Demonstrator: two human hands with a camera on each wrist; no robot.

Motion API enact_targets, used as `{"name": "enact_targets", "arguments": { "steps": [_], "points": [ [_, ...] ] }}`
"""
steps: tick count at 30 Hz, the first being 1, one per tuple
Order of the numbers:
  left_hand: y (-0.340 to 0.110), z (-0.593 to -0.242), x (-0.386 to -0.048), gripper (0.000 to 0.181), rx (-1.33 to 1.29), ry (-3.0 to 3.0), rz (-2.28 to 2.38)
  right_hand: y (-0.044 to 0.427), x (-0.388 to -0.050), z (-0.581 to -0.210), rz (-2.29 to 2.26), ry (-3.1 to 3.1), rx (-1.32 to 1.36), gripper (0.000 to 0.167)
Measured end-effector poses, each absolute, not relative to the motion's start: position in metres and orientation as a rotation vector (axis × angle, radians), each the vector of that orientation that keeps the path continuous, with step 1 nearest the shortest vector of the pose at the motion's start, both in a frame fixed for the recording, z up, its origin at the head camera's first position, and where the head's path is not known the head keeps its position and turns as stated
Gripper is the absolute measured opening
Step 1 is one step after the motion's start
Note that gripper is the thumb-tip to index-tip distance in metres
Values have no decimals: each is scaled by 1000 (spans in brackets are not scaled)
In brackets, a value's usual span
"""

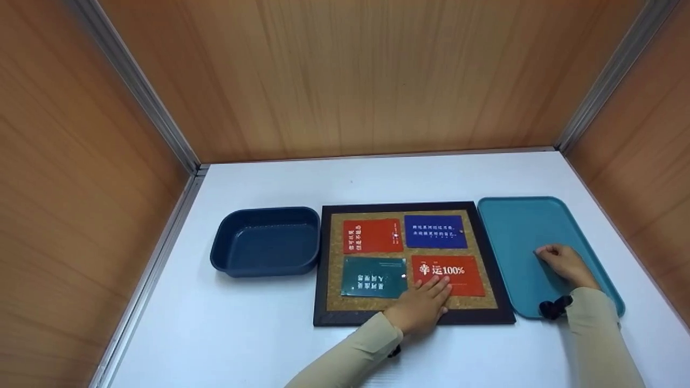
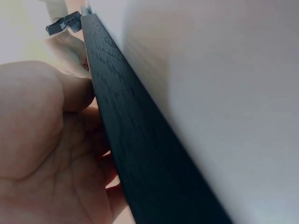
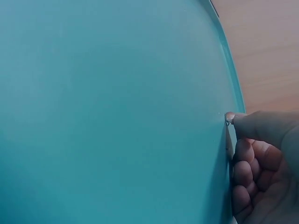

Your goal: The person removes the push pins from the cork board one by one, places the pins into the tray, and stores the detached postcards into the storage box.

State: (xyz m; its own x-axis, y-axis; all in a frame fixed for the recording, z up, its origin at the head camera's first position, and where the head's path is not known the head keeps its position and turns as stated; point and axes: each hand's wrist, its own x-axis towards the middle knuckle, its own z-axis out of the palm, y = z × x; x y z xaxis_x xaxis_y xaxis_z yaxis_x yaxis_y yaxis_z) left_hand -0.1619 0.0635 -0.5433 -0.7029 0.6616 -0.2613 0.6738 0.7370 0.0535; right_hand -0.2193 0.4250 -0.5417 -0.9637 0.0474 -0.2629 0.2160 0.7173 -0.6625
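My left hand [image 1: 418,307] lies with extended fingers on the lower right red card [image 1: 463,277] of a dark-framed cork board [image 1: 377,307]. In the left wrist view its palm [image 2: 32,121] is beside the black frame edge [image 2: 140,140]. Over the teal tray [image 1: 517,226] is my right hand [image 1: 566,264], fingers curled. The right wrist view shows the thumb [image 3: 261,125] pinching a small shiny piece [image 3: 228,122], too small to identify. Also on the board are a green card [image 1: 372,269], another red card [image 1: 372,231] and a blue card [image 1: 434,240]; small bright spots show on some.
A deep navy basin [image 1: 269,242] stands left of the board, close to its frame. The teal tray lies against the board's right side. Wooden panels [image 1: 366,81] with metal corner strips enclose the white table [image 1: 215,334].
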Motion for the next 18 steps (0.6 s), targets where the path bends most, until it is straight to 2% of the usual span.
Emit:
{"name": "enact_targets", "arguments": {
  "steps": [18],
  "points": [
    [62, -541, -161, 52, 1070, 2693, -61, 424, -217, -545, -1154, 2727, 284, 52]
  ]
}}
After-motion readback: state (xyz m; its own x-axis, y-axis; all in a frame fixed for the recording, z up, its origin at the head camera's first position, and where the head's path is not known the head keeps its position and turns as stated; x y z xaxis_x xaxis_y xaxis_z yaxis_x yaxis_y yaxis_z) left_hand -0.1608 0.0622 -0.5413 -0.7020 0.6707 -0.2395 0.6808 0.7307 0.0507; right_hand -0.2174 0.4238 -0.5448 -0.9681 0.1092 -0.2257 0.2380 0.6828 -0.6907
